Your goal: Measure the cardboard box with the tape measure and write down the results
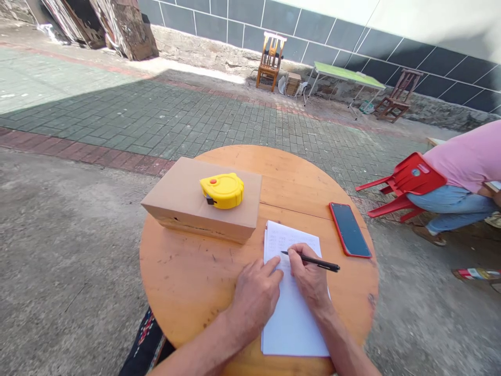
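My right hand (308, 274) is closed around a black pen (321, 262), its tip just over handwritten lines on the white paper sheets (293, 334). Resting on the left edge of the sheets is my left hand (259, 288), index finger and thumb apart on the paper, the other fingers partly curled and half hidden. A brown cardboard box (176, 183) lies at the left of the round wooden table (188, 282). On top of the box sits a yellow tape measure (224, 191) with a red button. Right of the paper is a red-cased phone (349, 230), screen dark.
To the right, a person in a pink shirt (465, 154) sits on a red plastic chair (415, 177). Along the far wall stand a wooden chair (270, 61), a green folding table (346, 74) and a second wooden chair (399, 95). A bottle (478, 274) lies at far right.
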`<act>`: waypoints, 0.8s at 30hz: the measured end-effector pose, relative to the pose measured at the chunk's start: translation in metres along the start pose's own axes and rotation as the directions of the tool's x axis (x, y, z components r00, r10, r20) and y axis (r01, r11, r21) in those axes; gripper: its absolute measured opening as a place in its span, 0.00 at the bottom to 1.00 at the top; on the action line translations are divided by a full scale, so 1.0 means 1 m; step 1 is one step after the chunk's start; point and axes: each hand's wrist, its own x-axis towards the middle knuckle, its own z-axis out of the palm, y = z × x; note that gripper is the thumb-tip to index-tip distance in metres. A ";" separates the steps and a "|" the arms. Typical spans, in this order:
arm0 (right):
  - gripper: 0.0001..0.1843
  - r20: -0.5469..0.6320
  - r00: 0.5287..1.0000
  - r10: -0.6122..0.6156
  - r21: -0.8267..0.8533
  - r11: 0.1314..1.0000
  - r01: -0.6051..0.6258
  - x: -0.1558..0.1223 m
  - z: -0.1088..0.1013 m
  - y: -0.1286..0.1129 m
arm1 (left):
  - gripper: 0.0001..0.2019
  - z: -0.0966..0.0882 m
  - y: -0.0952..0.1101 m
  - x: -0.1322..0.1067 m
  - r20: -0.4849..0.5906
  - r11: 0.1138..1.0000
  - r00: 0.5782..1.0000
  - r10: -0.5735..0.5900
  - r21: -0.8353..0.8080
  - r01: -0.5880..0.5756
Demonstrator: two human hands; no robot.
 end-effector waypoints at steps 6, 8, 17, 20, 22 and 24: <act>0.12 0.010 1.000 -0.006 0.011 1.000 0.006 0.000 0.000 0.000 | 0.10 0.001 -0.001 -0.001 0.000 1.000 1.000 -0.001 -0.005 0.001; 0.12 0.011 1.000 -0.011 0.009 1.000 0.010 0.000 0.000 0.000 | 0.10 0.002 0.000 0.000 -0.005 1.000 1.000 -0.005 0.000 0.005; 0.11 -0.006 1.000 -0.018 -0.001 1.000 0.018 0.000 -0.001 0.001 | 0.10 0.000 -0.001 0.000 -0.005 1.000 1.000 0.001 0.007 -0.001; 0.11 -0.008 1.000 0.006 0.008 1.000 -0.006 -0.001 -0.002 0.000 | 0.10 0.000 -0.001 0.001 0.001 1.000 1.000 -0.004 0.005 0.004; 0.11 -0.023 0.999 0.027 0.019 0.999 -0.026 -0.001 -0.003 0.001 | 0.11 0.000 -0.001 0.000 0.011 1.000 1.000 -0.008 0.002 0.008; 0.11 -0.045 0.998 0.032 0.023 0.999 -0.031 -0.002 -0.003 0.003 | 0.11 -0.001 0.000 0.000 0.022 1.000 1.000 -0.006 -0.001 0.006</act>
